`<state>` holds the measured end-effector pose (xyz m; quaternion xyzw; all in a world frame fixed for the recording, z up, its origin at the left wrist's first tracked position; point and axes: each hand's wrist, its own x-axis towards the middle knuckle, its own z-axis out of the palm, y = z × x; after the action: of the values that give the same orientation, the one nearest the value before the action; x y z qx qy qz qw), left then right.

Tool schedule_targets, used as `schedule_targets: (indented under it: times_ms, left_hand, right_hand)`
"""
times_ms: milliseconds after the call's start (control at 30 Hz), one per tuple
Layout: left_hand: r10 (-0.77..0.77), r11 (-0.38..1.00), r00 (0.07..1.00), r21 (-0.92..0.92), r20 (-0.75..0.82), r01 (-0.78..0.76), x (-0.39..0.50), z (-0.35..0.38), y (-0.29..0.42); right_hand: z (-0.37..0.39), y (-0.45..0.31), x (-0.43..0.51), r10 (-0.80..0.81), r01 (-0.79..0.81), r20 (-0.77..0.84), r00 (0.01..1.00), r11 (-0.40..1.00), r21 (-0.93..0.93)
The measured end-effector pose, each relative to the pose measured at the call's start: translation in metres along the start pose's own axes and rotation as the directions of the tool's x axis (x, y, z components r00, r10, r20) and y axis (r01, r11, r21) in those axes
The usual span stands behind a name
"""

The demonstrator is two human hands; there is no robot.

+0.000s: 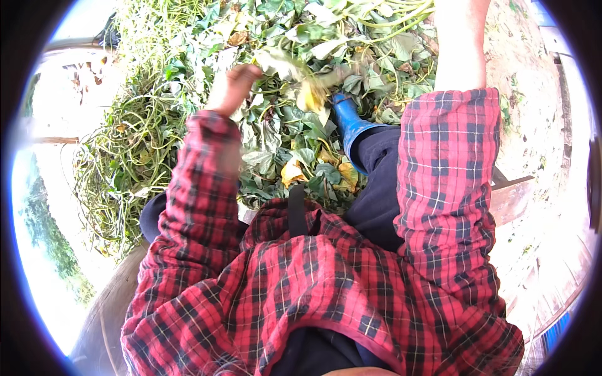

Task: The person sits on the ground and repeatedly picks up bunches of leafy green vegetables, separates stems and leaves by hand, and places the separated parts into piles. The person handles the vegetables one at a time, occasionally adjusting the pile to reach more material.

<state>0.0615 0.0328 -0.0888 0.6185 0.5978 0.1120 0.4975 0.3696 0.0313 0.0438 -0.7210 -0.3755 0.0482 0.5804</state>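
My left hand is over a heap of green leaves, its fingers curled and blurred. Whether anything lies inside the fingers is hidden. Just to the right of it, a few green and yellow leaves are smeared by motion above the heap. My right forearm reaches past the top edge, so the right hand is out of view. Beside that forearm, long pale-green stems run across the top of the heap; what their far ends touch cannot be seen.
A tangled pile of mostly bare green stems stands at the left. One blue rubber boot rests among the leaves. A wooden board lies right of my leg, on bare ground. A smooth wooden surface is at lower left.
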Motion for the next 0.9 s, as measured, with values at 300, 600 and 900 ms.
schedule_targets:
  times_ms: [300,600,900]
  left_hand:
    - [0.031,0.824,0.959,-0.535,-0.282,-0.184,-0.045,-0.107,0.034]
    - [0.119,0.692,0.962,-0.674,-0.245,-0.257,-0.068,-0.141,0.026]
    - [0.170,0.596,0.968,-0.763,-0.185,-0.251,-0.063,-0.137,0.025]
  right_hand:
    - [-0.011,0.005,0.003,-0.055,0.053,-0.063,0.997,0.998,-0.037]
    - [0.016,0.008,0.001,-0.132,0.138,0.058,0.990,0.984,-0.115]
    - [0.032,-0.025,-0.022,-0.037,0.069,0.242,0.970,0.990,-0.125]
